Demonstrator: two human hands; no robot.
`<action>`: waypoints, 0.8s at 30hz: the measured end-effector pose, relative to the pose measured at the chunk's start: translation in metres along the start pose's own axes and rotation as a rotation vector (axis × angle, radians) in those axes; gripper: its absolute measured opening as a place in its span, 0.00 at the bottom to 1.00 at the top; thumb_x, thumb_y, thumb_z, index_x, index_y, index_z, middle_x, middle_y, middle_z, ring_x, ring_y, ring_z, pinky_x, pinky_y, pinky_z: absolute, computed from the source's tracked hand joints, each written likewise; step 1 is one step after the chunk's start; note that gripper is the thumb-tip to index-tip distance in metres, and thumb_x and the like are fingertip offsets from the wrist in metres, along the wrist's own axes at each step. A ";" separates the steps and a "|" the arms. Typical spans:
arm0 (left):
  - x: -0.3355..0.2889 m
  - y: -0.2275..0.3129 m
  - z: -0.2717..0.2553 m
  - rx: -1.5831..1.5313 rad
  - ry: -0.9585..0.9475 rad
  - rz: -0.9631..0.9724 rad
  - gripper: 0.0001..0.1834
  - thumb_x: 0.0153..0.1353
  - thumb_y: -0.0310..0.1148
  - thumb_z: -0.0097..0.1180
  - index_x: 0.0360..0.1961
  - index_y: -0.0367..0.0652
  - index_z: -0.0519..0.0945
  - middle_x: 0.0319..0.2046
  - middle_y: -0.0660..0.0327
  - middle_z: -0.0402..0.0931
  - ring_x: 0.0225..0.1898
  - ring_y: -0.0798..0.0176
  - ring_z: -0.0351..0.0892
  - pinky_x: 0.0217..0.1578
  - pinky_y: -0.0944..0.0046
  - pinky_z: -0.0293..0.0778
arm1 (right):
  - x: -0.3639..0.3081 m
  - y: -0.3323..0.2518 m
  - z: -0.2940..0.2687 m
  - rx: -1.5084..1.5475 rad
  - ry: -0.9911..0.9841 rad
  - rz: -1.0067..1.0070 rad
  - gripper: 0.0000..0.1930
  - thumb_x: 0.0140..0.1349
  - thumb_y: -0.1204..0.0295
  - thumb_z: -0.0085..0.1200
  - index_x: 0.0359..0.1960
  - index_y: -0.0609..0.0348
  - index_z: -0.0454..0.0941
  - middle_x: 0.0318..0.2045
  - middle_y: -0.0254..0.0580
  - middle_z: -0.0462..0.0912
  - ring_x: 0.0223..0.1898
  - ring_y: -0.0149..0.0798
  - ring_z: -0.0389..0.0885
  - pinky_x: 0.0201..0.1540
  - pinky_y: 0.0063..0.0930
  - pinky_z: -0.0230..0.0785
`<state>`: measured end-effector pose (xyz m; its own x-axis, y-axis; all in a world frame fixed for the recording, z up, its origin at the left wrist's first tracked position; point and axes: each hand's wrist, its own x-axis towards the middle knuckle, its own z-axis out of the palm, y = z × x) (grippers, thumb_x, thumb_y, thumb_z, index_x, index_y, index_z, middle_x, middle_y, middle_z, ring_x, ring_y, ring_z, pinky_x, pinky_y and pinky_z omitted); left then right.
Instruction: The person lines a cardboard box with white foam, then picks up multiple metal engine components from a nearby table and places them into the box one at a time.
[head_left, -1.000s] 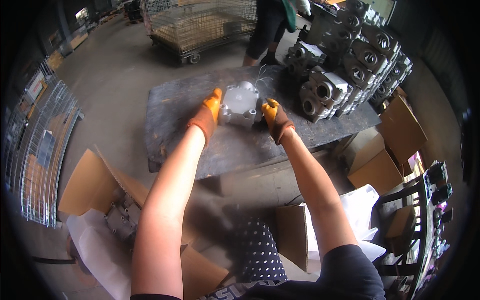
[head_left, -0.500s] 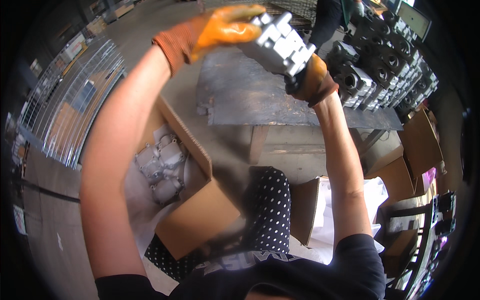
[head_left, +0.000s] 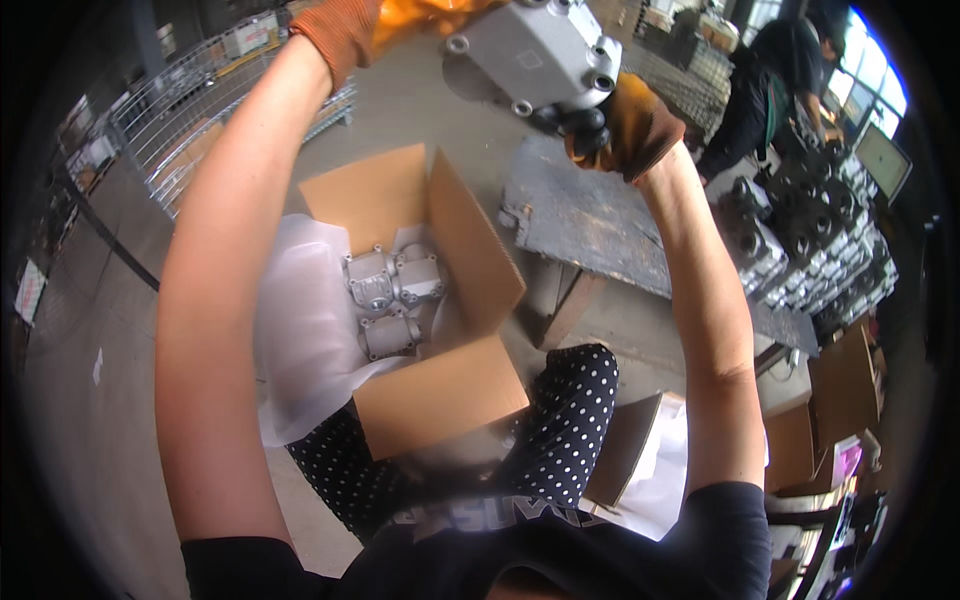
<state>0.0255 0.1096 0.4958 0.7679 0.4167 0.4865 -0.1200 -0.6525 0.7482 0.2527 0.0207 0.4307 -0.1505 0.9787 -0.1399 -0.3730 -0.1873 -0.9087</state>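
High in front of me, a grey cast metal housing (head_left: 540, 62) with bolt bosses at its corners is held between both gloved hands. My left hand (head_left: 425, 16), in an orange glove, grips its upper left side; the top of that hand is cut off by the frame edge. Dark, rounded fingertips of my right hand (head_left: 628, 128) close on its lower right corner. Below, an open cardboard box (head_left: 440, 372) has several similar housings (head_left: 388, 285) inside, next to white foam wrap (head_left: 305, 300) spilling over its left side.
A worn dark worktable (head_left: 590, 215) stands to the right, with stacked metal housings (head_left: 810, 235) on it. Beyond is another person (head_left: 765, 85). Another box with white lining (head_left: 655, 460) sits near my right knee. Wire mesh cages (head_left: 185, 150) stand at the far left.
My view and both arms have swung left, away from the worktable toward the open box. The housing has turned, showing a broad flat face, and stays in both hands.
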 end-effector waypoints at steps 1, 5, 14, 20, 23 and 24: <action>-0.005 -0.005 -0.016 -0.059 -0.017 -0.022 0.21 0.61 0.34 0.55 0.55 0.41 0.72 0.34 0.66 0.76 0.27 0.76 0.72 0.23 0.77 0.68 | 0.009 0.000 0.000 0.012 -0.093 0.022 0.20 0.69 0.55 0.33 0.40 0.61 0.68 0.23 0.37 0.75 0.12 0.23 0.65 0.13 0.15 0.61; -0.043 -0.003 -0.038 -0.205 0.108 -0.080 0.15 0.63 0.33 0.52 0.50 0.42 0.76 0.31 0.67 0.77 0.25 0.77 0.72 0.20 0.79 0.66 | 0.025 0.012 0.032 0.102 -0.243 0.047 0.22 0.70 0.55 0.30 0.41 0.65 0.67 0.23 0.45 0.74 0.12 0.22 0.67 0.09 0.12 0.61; -0.140 -0.031 -0.051 -0.315 0.580 -0.331 0.12 0.64 0.45 0.52 0.37 0.52 0.80 0.20 0.77 0.71 0.15 0.79 0.61 0.14 0.78 0.58 | 0.061 0.054 0.071 0.019 -0.447 0.147 0.21 0.67 0.53 0.36 0.41 0.60 0.68 0.24 0.41 0.77 0.16 0.23 0.70 0.11 0.16 0.61; -0.191 -0.111 -0.038 -0.436 0.719 -0.448 0.11 0.67 0.43 0.46 0.38 0.54 0.79 0.17 0.74 0.71 0.12 0.78 0.64 0.11 0.77 0.60 | 0.077 0.090 0.059 -0.109 -0.399 0.209 0.21 0.66 0.51 0.40 0.41 0.58 0.68 0.23 0.39 0.76 0.15 0.22 0.69 0.12 0.15 0.61; -0.221 -0.150 -0.030 -0.637 0.651 -0.475 0.11 0.66 0.44 0.47 0.40 0.54 0.78 0.19 0.73 0.74 0.13 0.76 0.68 0.09 0.75 0.62 | 0.092 0.121 0.061 -0.137 -0.428 0.237 0.21 0.66 0.50 0.41 0.40 0.57 0.68 0.23 0.37 0.76 0.15 0.21 0.69 0.12 0.15 0.60; -0.225 -0.155 -0.026 -0.684 0.660 -0.507 0.12 0.66 0.45 0.48 0.41 0.54 0.78 0.20 0.72 0.75 0.13 0.75 0.68 0.09 0.76 0.62 | 0.095 0.131 0.059 -0.155 -0.406 0.219 0.21 0.66 0.49 0.42 0.40 0.56 0.68 0.23 0.37 0.76 0.15 0.21 0.69 0.12 0.15 0.60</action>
<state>-0.1446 0.1335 0.2819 0.3605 0.9317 0.0434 -0.3667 0.0988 0.9251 0.1350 0.0844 0.3216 -0.5668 0.7998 -0.1977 -0.1562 -0.3399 -0.9274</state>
